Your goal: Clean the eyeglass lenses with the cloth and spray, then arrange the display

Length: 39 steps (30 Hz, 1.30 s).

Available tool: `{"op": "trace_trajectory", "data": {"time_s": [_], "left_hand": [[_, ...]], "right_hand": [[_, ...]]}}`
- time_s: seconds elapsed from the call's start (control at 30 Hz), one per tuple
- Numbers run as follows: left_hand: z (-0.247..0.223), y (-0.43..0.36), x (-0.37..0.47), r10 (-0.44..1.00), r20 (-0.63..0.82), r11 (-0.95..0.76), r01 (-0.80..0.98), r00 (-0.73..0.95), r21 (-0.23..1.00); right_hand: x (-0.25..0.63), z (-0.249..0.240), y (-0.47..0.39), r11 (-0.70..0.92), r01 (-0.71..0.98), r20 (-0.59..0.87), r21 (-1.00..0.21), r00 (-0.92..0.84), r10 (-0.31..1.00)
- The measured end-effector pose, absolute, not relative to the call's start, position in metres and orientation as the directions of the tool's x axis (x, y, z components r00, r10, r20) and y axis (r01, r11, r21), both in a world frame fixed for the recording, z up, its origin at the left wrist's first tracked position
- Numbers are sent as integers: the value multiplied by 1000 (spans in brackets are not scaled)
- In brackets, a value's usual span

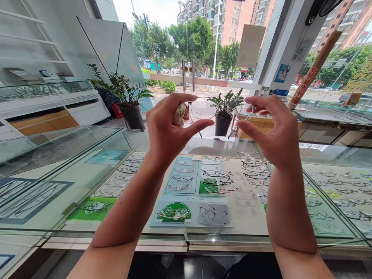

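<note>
The left hand (165, 120), finger and thumb wide apart, holds a white lump (180, 115) and one side of the glasses (202, 109), up over the desk (250, 219). The right hand (280, 124), half open, holds the other side. A loose grip could drop them. Two hands, one lump, one raised pair, two potted plants (132, 110).

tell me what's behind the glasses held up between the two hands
Behind the glasses, near their middle, stands a potted plant, with the street farther back outside. The left hand and right hand cover whatever lies directly behind them, so that cannot be seen.
</note>
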State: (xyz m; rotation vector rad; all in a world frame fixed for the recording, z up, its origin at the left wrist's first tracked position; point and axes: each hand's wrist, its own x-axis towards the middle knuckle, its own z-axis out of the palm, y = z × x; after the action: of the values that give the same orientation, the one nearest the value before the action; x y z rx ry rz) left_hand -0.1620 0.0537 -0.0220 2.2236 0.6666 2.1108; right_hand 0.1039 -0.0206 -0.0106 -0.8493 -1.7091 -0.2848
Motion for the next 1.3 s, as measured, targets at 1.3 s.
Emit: {"op": "trace_trajectory", "data": {"time_s": [1.3], "left_hand": [[-28,56,-160,174,979,-880,463,107,106]], "right_hand": [[117,-18,-8,586,723,812,-365,-61,581]]}}
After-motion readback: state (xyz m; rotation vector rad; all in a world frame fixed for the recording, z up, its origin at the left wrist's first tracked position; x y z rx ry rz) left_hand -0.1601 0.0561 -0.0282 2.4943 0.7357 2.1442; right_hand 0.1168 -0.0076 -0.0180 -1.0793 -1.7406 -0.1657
